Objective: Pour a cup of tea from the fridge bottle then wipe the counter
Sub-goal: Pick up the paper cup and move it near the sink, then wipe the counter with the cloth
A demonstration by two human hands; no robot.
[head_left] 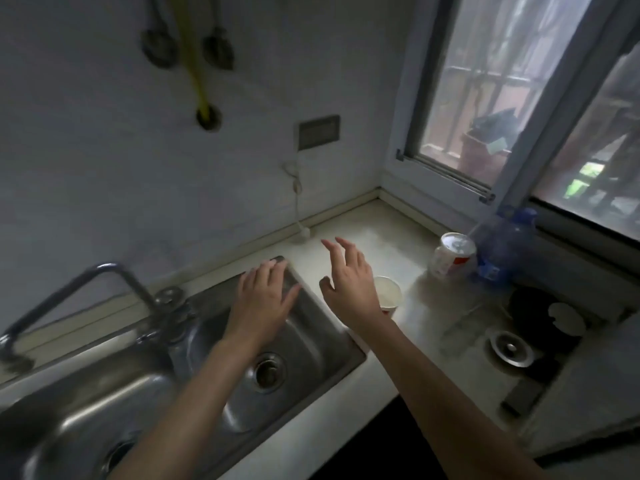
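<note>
A small white paper cup (pixel 389 292) stands on the pale counter (pixel 388 237) just right of the sink; its inside looks pale and I cannot tell if it holds liquid. My right hand (pixel 348 275) hovers over the counter right beside the cup, fingers spread, holding nothing. My left hand (pixel 265 292) is above the sink's right basin, fingers apart and empty. A blue-tinted plastic bottle (pixel 502 244) stands by the window ledge at the right. No cloth is in view.
A red-and-white can (pixel 450 254) stands left of the bottle. The steel double sink (pixel 311 344) with its tap (pixel 104 275) fills the left. A gas hob (pixel 533 327) is at the right. Ladles hang on the wall; a cord lies at the counter's back edge.
</note>
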